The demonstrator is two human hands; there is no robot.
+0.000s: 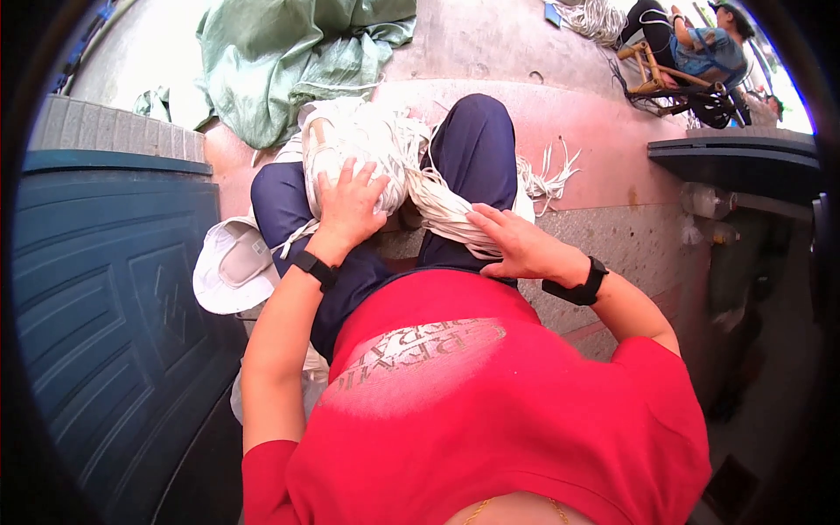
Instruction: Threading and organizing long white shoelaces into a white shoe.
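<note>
Left hand (350, 210) lies flat, fingers spread, palm pressing down on the white cord bundle (367, 153) in the lap; grip wide apart, not clamped. Right hand (516, 245) is loosely open, fingers extended, resting on the hanging strands (442, 210) of the same bundle against the dark trouser leg (477, 149). Black wristbands on both wrists. Bundle sits between the knees, over the thighs. White cap (232, 267) beside left thigh. Green sack (289, 52) just beyond the bundle on the concrete floor (490, 44). Loose cord ends (547, 179) right of the knee. Blue panelled door (105, 289) at left. Another person on a wooden chair (669, 79) far upper right.
</note>
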